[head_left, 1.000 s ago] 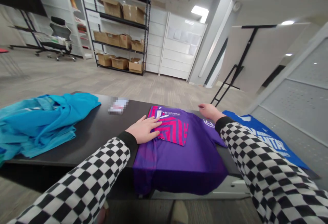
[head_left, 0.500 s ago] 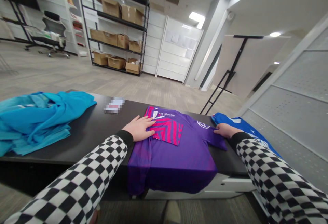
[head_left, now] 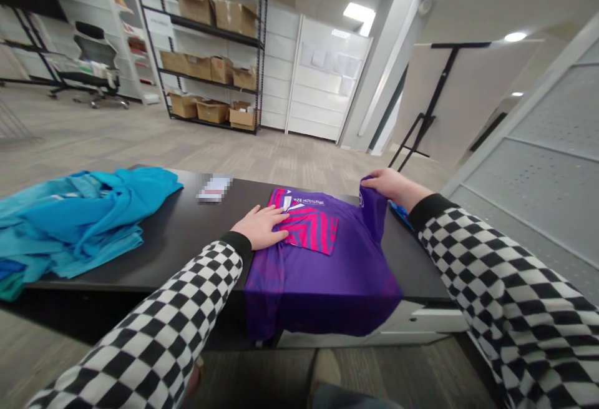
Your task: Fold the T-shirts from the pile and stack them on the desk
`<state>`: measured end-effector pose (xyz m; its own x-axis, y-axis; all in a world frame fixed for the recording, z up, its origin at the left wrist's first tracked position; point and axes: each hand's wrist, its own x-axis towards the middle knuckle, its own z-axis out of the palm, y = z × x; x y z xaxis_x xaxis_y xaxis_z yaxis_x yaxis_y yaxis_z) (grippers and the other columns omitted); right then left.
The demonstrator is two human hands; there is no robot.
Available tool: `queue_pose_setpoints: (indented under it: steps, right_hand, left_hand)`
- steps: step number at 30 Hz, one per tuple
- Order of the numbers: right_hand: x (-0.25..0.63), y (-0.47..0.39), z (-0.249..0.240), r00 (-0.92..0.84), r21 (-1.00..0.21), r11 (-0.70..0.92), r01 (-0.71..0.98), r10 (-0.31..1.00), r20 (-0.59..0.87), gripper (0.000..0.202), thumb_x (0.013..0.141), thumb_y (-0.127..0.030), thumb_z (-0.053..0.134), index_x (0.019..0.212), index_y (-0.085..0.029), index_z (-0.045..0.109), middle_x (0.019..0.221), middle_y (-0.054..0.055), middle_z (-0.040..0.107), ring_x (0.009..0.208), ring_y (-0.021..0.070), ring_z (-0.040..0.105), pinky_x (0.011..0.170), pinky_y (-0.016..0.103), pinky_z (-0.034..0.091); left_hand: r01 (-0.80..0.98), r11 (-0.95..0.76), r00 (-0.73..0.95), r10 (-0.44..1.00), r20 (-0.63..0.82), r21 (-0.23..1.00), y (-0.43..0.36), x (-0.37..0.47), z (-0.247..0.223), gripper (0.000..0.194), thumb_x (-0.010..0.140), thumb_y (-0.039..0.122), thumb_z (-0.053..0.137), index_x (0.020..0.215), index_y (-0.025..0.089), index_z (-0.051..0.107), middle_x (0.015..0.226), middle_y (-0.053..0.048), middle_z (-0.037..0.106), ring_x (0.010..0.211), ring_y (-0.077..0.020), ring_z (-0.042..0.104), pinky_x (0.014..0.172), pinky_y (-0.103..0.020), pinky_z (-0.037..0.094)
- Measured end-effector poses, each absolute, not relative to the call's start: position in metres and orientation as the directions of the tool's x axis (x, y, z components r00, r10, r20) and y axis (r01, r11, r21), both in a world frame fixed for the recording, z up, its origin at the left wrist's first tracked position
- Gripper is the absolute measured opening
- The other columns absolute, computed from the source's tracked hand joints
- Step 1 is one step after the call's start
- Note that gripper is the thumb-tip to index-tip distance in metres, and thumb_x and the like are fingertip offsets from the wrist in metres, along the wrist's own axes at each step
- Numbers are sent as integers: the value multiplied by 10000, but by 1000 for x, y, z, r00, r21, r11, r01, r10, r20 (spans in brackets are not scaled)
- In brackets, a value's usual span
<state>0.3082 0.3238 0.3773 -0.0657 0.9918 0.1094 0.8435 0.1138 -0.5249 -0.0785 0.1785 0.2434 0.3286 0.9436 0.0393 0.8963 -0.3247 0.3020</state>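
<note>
A purple jersey (head_left: 327,278) lies on the black tabletop (head_left: 196,240), its lower part hanging over the front edge. One sleeve, pink with purple stripes (head_left: 311,229), is folded inward across the body. My left hand (head_left: 262,226) rests flat on that folded side, fingers spread. At the right, my right hand (head_left: 390,185) pinches the end of the other sleeve (head_left: 373,215) and holds it raised off the table. White lettering shows near the jersey's far edge.
A heap of light blue clothing (head_left: 93,221) covers the table's left end. Beyond it lies a small blurred card (head_left: 215,188). Part of a blue garment (head_left: 401,214) shows under my right forearm. A perforated panel (head_left: 547,165) stands close on the right.
My right hand has lifted the right sleeve off the table and swung it up and inward. My left hand stays pressed on the folded side. The view has shifted slightly.
</note>
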Motion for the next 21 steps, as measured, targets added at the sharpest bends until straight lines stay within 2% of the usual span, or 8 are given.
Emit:
queue_pose_setpoints:
  steps: [4,6,10,13,15,17,19,21]
  right_hand:
    - [235,327,379,-182,-256,204,945,977,107,194,931,-301,831,995,-125,878,764,73,781,772,229,770,659,262,574]
    - [198,325,372,-286,-164,294,942,956,68,175,916,-280,826,992,-138,895,726,69,768,812,242,788,706,263,581]
    - [136,309,342,-416,-177,407,896,909,-16,139,897,-204,857,1021,-181,916,767,113,808,960,328,836,854,341,636]
    - [110,285,317,-448,-344,382,858,884,-136,310,928,-241,888,1233,-184,883,845,130,844,956,349,856,872,388,671]
    - [104,269,308,-495,-526,318,789,836,-237,502,992,-301,856,1475,-196,765,950,120,871,895,310,862,800,372,691]
    - [107,259,309,-576,-729,233,644,775,-261,598,1049,-328,801,1609,-214,627,1094,119,880,878,267,860,702,324,685]
    - [118,256,317,-595,-853,160,497,778,-200,565,1066,-326,780,1587,-208,597,1172,123,868,844,225,843,597,264,642]
    - [133,260,327,-512,-876,130,463,847,-145,453,1065,-309,782,1476,-180,641,1155,128,854,768,189,806,522,227,580]
  left_hand:
    - [898,-324,327,944,40,299,178,-79,242,749,1092,675,523,1748,319,585,1884,-81,430,1778,-360,341,1445,-714,158]
    - [895,-328,328,943,54,301,179,-80,241,737,1091,668,532,1743,330,590,1875,-80,450,1766,-359,367,1446,-705,171]
    - [888,-337,324,941,95,312,180,-81,238,664,1089,571,535,1707,347,629,1845,-63,508,1739,-353,419,1446,-700,198]
    - [884,-343,321,939,120,317,182,-81,237,613,1071,439,510,1647,318,684,1798,-69,573,1714,-334,457,1441,-700,230]
    - [881,-349,322,937,136,319,183,-81,236,589,1057,367,486,1591,290,724,1757,-82,619,1689,-317,494,1441,-689,246]
    - [876,-353,320,935,151,329,184,-81,236,570,1054,321,463,1545,290,749,1733,-74,646,1673,-301,514,1447,-669,248]
    - [872,-348,311,937,159,344,184,-81,235,558,1059,306,449,1524,305,758,1718,-56,662,1659,-291,530,1452,-651,247]
    - [868,-340,298,940,168,361,185,-81,234,554,1065,318,449,1531,303,748,1695,-59,682,1630,-289,563,1452,-639,258]
